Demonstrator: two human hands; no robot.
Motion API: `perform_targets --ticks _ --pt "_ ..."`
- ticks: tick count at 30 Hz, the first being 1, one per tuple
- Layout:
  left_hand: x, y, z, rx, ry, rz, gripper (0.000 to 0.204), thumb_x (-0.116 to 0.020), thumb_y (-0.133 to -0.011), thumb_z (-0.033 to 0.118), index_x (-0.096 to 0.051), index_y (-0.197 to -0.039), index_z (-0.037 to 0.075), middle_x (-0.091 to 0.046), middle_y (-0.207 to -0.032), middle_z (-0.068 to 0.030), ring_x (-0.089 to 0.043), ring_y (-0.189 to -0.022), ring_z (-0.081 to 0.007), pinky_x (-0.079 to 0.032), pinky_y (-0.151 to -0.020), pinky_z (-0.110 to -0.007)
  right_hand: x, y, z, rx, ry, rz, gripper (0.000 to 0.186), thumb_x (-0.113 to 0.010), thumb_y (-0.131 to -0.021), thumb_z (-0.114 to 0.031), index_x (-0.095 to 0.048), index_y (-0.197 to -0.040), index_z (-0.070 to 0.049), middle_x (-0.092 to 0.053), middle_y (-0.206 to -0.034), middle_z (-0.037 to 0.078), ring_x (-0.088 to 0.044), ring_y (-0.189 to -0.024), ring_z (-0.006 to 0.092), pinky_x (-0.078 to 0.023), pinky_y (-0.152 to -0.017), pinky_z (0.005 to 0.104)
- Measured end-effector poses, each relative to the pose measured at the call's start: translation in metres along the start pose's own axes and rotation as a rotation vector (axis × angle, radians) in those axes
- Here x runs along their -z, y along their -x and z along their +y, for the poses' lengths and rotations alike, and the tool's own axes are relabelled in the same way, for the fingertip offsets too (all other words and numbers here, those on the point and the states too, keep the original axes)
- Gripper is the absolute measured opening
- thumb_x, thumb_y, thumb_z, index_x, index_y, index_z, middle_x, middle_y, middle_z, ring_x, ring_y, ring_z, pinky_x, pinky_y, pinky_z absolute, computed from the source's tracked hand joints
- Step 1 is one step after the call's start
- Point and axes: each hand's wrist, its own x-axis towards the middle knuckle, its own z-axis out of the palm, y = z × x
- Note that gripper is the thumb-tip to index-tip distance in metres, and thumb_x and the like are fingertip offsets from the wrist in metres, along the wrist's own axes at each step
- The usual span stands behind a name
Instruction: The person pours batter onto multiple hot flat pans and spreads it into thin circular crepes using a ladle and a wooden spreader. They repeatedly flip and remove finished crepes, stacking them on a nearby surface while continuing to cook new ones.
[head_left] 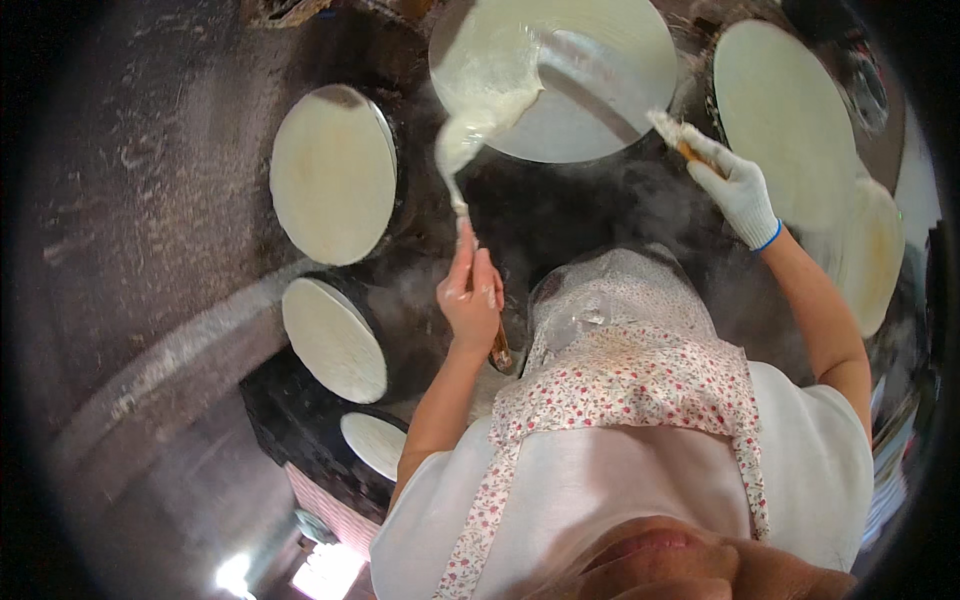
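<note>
My bare left hand (470,300) is closed around a long, wooden-handled tool (501,350); its far end is coated in pale batter, so I cannot tell its exact shape. From that end, wet batter (490,95) stretches onto a large round griddle (570,145) at the top centre. Part of the griddle's shiny surface is still bare metal. To the right, my right hand (738,190), in a white knit glove with a blue cuff edge, grips a short wooden-edged tool (688,148) smeared with batter. It hovers just off the griddle's lower right edge.
More round griddles covered with pale batter surround me: two larger ones at left (333,175) and right (785,120), smaller ones at lower left (335,340) (374,443), another at far right (870,255). Steam drifts over the dark stove top (560,210). A floral apron (630,385) covers my front.
</note>
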Motion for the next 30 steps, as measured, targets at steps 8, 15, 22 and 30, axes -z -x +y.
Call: perform_targets --ticks 8,15,22,30 --pt "0.104 -0.015 0.070 -0.671 0.113 -0.004 0.065 -0.044 -0.114 0.018 -0.013 -0.168 -0.001 -0.054 -0.063 -0.0033 -0.043 -0.048 -0.0090 -0.038 -0.047 -0.024 -0.269 -0.019 -0.092 -0.041 0.012 -0.085 0.066 -0.053 -0.101 -0.006 -0.038 -0.164 -0.016 -0.057 -0.150 0.016 -0.056 -0.132 0.0255 -0.045 -0.109 0.0398" --pt "0.165 0.014 0.052 -0.609 0.174 -0.013 0.061 -0.044 -0.114 0.019 -0.019 -0.169 0.006 -0.047 -0.062 -0.0029 -0.043 -0.045 -0.0093 -0.042 -0.038 -0.024 -0.344 -0.070 -0.115 -0.260 0.096 0.159 0.065 -0.048 -0.101 -0.010 -0.038 -0.162 -0.031 -0.066 -0.131 0.026 -0.067 -0.115 0.0432 -0.055 -0.095 0.0478" --pt "0.215 0.030 0.006 -0.545 0.189 -0.083 0.058 -0.045 -0.115 0.018 -0.024 -0.167 0.004 -0.049 -0.063 -0.0033 -0.042 -0.046 -0.0087 -0.041 -0.040 -0.025 -0.323 0.026 -0.113 -0.465 -0.443 0.423 0.057 -0.056 -0.100 -0.011 -0.053 -0.154 -0.031 -0.068 -0.083 0.017 -0.067 -0.062 0.0312 -0.056 -0.062 0.0440" --pt "0.211 0.042 -0.017 -0.308 0.225 -0.154 0.056 -0.048 -0.111 0.004 -0.037 -0.165 0.009 -0.058 -0.068 -0.0039 -0.048 -0.051 -0.0075 -0.040 -0.045 -0.023 -0.340 -0.013 -0.063 -0.213 -0.320 0.440 0.062 -0.054 -0.101 -0.007 -0.050 -0.159 -0.030 -0.053 -0.073 -0.003 -0.046 -0.052 0.0074 -0.043 -0.046 0.0274"
